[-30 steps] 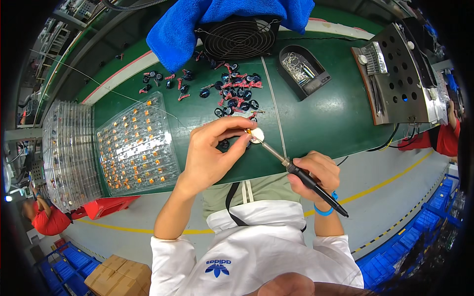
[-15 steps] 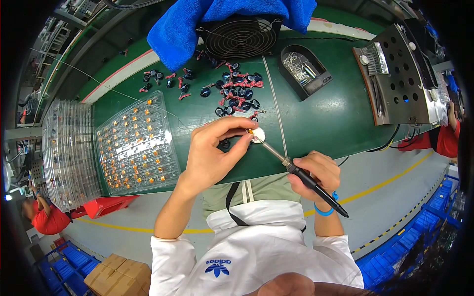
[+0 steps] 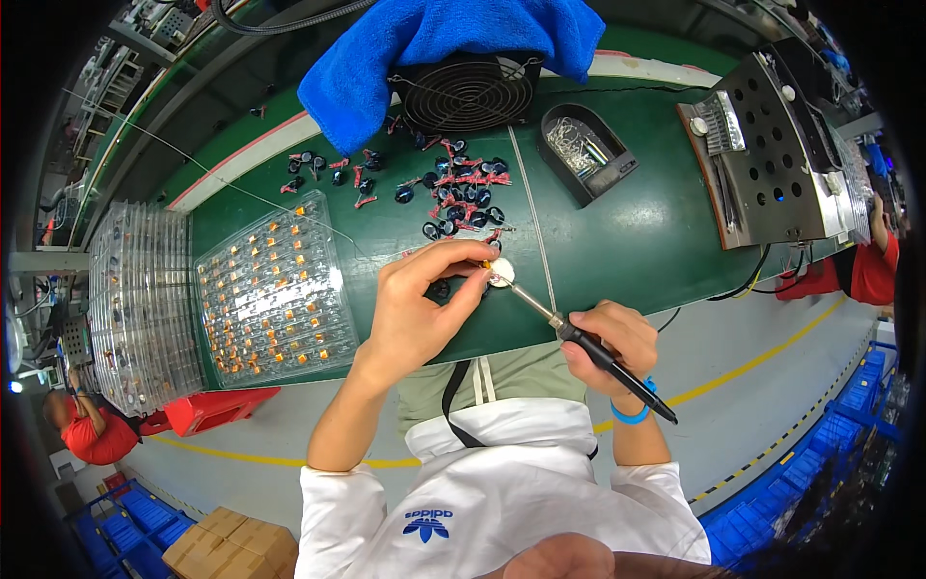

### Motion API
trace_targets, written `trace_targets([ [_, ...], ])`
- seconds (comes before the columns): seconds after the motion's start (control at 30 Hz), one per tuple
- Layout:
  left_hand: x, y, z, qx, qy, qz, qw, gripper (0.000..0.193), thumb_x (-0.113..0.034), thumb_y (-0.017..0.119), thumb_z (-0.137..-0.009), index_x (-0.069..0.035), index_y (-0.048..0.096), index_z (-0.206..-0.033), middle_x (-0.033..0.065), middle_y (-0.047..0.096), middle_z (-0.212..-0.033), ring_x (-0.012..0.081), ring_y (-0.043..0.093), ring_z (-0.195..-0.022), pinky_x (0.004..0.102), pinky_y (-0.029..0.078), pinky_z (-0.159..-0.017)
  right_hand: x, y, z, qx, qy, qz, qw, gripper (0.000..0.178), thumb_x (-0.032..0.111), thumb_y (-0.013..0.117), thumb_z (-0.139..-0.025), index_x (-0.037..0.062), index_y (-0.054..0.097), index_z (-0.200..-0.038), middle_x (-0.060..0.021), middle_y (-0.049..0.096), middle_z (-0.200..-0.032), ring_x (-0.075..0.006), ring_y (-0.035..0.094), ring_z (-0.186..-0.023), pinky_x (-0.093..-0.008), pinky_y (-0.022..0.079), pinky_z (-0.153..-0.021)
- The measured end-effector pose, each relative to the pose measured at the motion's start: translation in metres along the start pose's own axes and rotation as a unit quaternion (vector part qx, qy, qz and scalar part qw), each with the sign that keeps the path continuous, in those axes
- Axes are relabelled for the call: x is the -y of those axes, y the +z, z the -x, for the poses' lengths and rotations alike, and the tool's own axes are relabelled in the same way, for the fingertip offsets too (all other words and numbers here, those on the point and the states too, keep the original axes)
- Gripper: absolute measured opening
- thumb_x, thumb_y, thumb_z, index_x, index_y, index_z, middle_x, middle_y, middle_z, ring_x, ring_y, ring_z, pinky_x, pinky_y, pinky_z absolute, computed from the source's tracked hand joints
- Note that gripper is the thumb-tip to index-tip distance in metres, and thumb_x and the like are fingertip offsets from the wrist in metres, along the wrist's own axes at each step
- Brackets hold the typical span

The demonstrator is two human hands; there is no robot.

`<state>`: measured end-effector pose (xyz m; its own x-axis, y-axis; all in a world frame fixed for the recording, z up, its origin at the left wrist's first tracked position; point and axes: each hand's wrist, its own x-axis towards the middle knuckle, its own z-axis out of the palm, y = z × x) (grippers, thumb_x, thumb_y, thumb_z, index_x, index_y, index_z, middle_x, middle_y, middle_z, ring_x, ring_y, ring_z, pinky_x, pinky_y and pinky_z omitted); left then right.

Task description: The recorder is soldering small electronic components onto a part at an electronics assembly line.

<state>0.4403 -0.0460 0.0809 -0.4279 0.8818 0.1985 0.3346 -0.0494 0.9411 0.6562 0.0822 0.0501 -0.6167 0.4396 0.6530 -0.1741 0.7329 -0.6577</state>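
Observation:
Between the thumb and fingertips of my left hand (image 3: 413,307) is a small part with an orange tab (image 3: 487,264); the fingers hide most of it. A white round disc (image 3: 503,271) shows right beside those fingertips. My right hand (image 3: 622,340) is wrapped round the black handle of a soldering iron (image 3: 600,357). Its metal tip reaches up-left to the disc and the small part; whether it touches them I cannot tell. Just beyond my left hand lies a loose pile of dark round components with red leads (image 3: 470,183).
A clear plastic tray (image 3: 333,289) of orange-tabbed parts lies left, beside stacked trays (image 3: 145,299). At the back stands a black fan (image 3: 468,95) under a blue towel (image 3: 347,92). A black bin (image 3: 617,174) of metal bits and a perforated metal box (image 3: 772,145) are on the right.
The view has shifted slightly, moving the bench items a little in the picture. Both hands keep their grip, and the iron's tip stays at the disc.

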Motion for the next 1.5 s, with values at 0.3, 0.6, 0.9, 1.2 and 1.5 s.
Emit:
trace_targets([
  [0.3,0.002,0.003,-0.001,-0.03,0.018,0.021,0.999,0.022,0.007,0.07,-0.085,0.002,0.072,-0.107,0.0127,0.075,-0.102,0.0201,0.075,-0.091,0.0297,0.06,-0.082,0.002,0.0,-0.001,0.011,0.007,0.003,1.0,0.028,0.014,0.082,-0.077,-0.0037,0.069,-0.094,-0.0092,0.062,-0.066,-0.0181,0.053,-0.05,-0.0284,0.041,-0.048],
  [0.6,0.001,0.001,0.001,0.0,-0.001,0.009,1.0,0.022,0.011,0.068,-0.088,0.007,0.07,-0.109,0.0157,0.073,-0.111,0.0207,0.072,-0.102,0.0312,0.059,-0.091,-0.001,-0.002,0.007,-0.009,0.018,-0.006,1.0,0.031,0.02,0.082,-0.081,-0.004,0.068,-0.096,-0.0102,0.063,-0.067,-0.0178,0.055,-0.051,-0.0275,0.043,-0.049],
  [0.9,-0.013,-0.003,0.009,-0.017,0.064,-0.056,0.996,0.02,0.004,0.075,-0.084,0.0,0.074,-0.103,0.0114,0.075,-0.101,0.0197,0.073,-0.092,0.0311,0.058,-0.079,0.0,-0.012,-0.027,-0.123,0.042,0.184,0.974,0.036,0.0,0.079,-0.082,-0.0022,0.069,-0.116,-0.0122,0.062,-0.086,-0.0231,0.06,-0.074,-0.0333,0.05,-0.068],
  [1.2,-0.042,-0.056,0.045,-0.103,0.113,-0.069,0.986,0.018,0.003,0.076,-0.085,0.001,0.073,-0.103,0.012,0.074,-0.102,0.0209,0.072,-0.088,0.0301,0.058,-0.077,-0.016,-0.006,-0.038,-0.078,0.143,0.174,0.971,0.041,0.003,0.06,-0.098,0.0012,0.057,-0.139,-0.0121,0.064,-0.089,-0.0218,0.059,-0.078,-0.0351,0.05,-0.074],
  [1.5,-0.096,-0.242,0.096,-0.304,0.041,-0.273,0.912,0.021,0.008,0.071,-0.087,0.003,0.071,-0.108,0.0089,0.072,-0.105,0.0158,0.07,-0.094,0.0288,0.059,-0.086,-0.018,0.017,-0.011,-0.103,0.125,0.061,0.985,0.041,0.001,0.056,-0.099,-0.0044,0.053,-0.14,-0.0124,0.067,-0.083,-0.0226,0.063,-0.074,-0.0339,0.053,-0.076],
])
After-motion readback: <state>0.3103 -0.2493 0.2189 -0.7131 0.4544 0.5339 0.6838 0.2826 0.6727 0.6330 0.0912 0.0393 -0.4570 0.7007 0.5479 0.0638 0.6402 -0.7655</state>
